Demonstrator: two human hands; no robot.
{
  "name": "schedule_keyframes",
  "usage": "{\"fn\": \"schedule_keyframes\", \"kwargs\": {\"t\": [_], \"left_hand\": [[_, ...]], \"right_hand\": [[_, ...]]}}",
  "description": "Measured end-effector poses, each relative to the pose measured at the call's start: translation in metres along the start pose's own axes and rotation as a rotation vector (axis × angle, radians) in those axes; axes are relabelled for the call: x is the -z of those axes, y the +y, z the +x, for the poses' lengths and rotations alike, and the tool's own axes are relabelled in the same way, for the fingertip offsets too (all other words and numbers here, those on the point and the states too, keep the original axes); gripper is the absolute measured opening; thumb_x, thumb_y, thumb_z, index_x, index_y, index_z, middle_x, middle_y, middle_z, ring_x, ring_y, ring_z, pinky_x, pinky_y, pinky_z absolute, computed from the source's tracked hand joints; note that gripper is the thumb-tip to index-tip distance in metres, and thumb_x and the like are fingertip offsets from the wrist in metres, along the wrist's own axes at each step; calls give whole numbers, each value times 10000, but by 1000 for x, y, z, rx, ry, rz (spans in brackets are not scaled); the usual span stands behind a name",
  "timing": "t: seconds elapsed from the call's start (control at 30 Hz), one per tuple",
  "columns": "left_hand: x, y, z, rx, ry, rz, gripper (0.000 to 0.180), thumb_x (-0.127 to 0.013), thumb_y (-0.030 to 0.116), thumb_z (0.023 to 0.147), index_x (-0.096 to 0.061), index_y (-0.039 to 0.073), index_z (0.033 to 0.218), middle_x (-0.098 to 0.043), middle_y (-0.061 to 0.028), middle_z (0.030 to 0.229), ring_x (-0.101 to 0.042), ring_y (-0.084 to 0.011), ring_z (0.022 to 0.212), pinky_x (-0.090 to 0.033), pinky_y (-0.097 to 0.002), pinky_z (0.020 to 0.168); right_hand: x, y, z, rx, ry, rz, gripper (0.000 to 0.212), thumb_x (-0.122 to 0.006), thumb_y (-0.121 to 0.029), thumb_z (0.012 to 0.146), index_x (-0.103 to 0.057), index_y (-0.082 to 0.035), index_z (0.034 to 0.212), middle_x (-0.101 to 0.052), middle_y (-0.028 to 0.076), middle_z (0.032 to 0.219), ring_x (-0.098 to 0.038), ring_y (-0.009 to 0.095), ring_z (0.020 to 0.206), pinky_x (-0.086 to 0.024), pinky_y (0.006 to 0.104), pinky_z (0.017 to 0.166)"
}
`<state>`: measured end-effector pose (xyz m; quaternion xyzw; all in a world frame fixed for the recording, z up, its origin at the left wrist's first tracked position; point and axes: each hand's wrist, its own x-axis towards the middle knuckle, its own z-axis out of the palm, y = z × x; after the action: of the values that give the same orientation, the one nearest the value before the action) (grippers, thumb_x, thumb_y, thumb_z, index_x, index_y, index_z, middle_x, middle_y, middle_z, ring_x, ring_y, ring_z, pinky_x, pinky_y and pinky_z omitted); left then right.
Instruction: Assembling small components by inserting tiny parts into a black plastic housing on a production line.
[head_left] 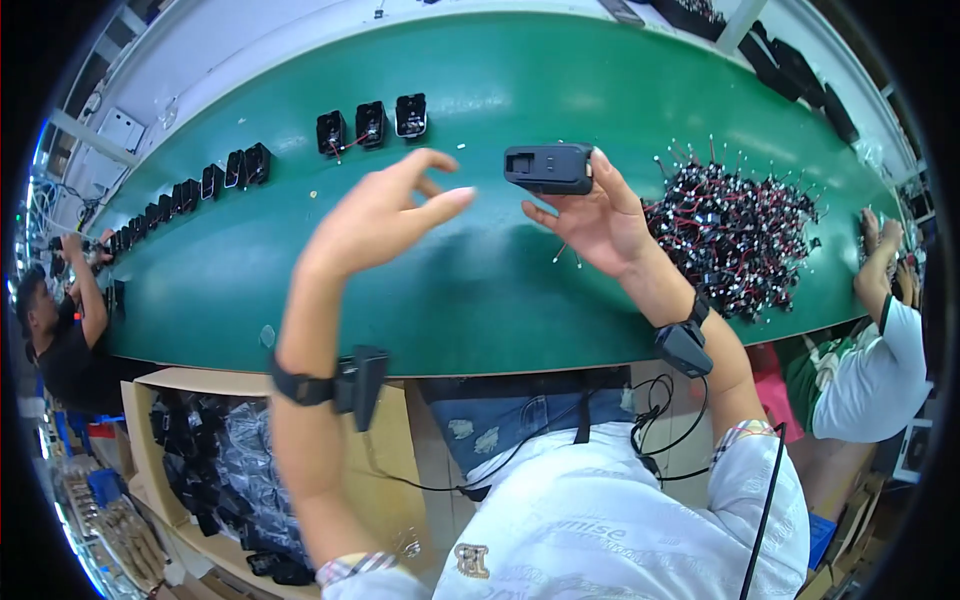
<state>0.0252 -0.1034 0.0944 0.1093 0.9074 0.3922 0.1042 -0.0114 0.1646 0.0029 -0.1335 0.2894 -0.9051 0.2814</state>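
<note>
My right hand [612, 222] holds up a black rectangular plastic housing [562, 178] above the green table, fingers beneath it and thumb at its right end. A recessed slot shows on its face. Thin wire ends with pale tips [567, 257] stick out below that hand; what they belong to is hidden. To the left of the housing, my left hand [375, 215] hovers over the table with nothing in it, its thumb and fingers apart. Just beyond it stand three open black housings [371, 127], with red wires showing at some of them.
A large heap of small black parts with red and black wires [735, 235] lies right of my hands. More black housings [190, 193] line the table's left side. A cardboard box [390, 470] of bagged black parts stands below left. People work at both ends of the table [470, 300].
</note>
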Motion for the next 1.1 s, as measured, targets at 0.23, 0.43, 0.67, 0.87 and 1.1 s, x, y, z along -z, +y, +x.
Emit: {"fn": "schedule_keyframes", "kwargs": {"t": [0.23,0.43,0.67,0.87,1.1], "left_hand": [[98,-37,-181,246,319,263,365,-650,223,974,-591,-17,1242,-691,-106,964,-633,-135,840,-496,-294,751],[41,-159,-427,777,539,386,570,-726,227,902,-498,-22,1362,-585,-166,1270,-571,-262,1157,-450,-371,1012],[-19,-173,-451,791,392,491,885,-841,301,764,-391,-28,1451,-369,-263,1508,-379,-431,1390,-324,-460,1163],[13,-174,-434,951,208,534,743,-767,188,734,-476,31,1400,-466,-233,1400,-442,-407,1314,-370,-460,1118],[25,-261,-435,782,548,597,726,-616,185,933,-279,47,1561,-363,-262,1529,-345,-407,1409,-253,-466,1189]], "right_hand": [[-11,-27,42,94,-79,-826,355,-733,-348,905,-734,-120,1178,-656,156,1305,-548,285,1286,-441,440,1055],[-7,-11,172,444,-159,-2226,323,-815,-399,741,-720,-96,801,-706,81,931,-633,326,976,-499,441,912],[5,0,200,193,-107,-2507,346,-825,-412,726,-776,-144,940,-672,102,1093,-587,340,1129,-510,490,940],[2,-10,179,477,-195,-2480,312,-811,-355,773,-729,-88,913,-623,94,1277,-563,359,1200,-492,483,974],[-35,-74,67,-178,-461,-2343,310,-756,-249,828,-690,-75,1076,-646,137,1223,-644,351,1056,-525,457,914]]}}
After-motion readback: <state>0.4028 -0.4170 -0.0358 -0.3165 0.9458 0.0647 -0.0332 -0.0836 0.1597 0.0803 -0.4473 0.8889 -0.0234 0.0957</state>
